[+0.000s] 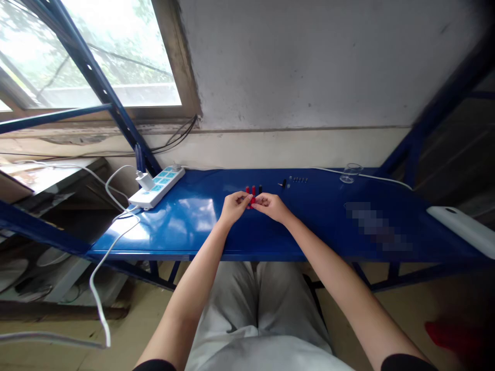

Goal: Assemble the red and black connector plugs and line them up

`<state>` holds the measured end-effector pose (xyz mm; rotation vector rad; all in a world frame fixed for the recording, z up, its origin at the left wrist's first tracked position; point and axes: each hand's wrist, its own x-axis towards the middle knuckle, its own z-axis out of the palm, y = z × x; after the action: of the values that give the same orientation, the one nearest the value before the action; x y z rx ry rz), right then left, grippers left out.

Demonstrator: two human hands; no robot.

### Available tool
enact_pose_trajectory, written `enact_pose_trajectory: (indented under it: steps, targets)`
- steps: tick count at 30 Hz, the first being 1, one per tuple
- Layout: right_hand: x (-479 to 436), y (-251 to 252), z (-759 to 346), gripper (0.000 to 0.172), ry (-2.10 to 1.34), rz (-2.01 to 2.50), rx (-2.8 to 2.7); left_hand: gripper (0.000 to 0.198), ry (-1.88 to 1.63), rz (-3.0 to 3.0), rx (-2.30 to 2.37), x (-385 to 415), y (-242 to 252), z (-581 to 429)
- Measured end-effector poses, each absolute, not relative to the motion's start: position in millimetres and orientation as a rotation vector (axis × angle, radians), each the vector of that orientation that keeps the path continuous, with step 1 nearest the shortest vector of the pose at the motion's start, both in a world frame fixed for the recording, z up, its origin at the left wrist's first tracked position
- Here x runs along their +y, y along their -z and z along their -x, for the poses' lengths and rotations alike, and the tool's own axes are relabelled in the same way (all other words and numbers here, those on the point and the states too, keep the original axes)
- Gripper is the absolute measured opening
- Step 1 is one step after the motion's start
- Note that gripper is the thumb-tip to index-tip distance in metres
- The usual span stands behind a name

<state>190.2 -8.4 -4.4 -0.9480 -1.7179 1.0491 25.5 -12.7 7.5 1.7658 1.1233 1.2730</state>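
My left hand (233, 206) and my right hand (273, 207) meet over the middle of the blue table, fingertips pinched together. Between them is a small red piece (252, 201), mostly covered by the fingers, so its exact kind cannot be made out. Just beyond the fingertips are two short red cylinders (253, 189) and a black cylinder (260, 189) beside them. Farther right lies a black plug-like piece (284, 183) with a thin metal tip. Several tiny metallic parts (300, 180) sit in a row next to it.
A white power strip (158, 186) with a charger (144, 180) plugged in lies at the table's left end. A clear cup (348, 178) stands at the back right. A white device (460, 229) lies at the right edge. Blue frame posts (116, 111) rise at the sides.
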Motion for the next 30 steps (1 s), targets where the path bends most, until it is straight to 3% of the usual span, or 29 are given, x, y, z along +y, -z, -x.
enact_pose_trajectory:
  steps: [10, 18, 30]
  targets:
    - [9.0, -2.3, -225.3, 0.027, -0.798, 1.119, -1.704, 0.034, -1.377, -1.747, 1.282, -15.8, -10.2, -25.8]
    - [46.8, 15.7, -301.1, 0.021, -0.325, 1.457, -1.702, 0.032, -1.295, -1.917, 1.309, -13.9, -4.4, -27.3]
    - [65.0, 20.4, -296.7, 0.014, -0.231, 1.627, -1.758, 0.034, -1.276, -1.999, 1.359, -13.9, -3.9, -25.3]
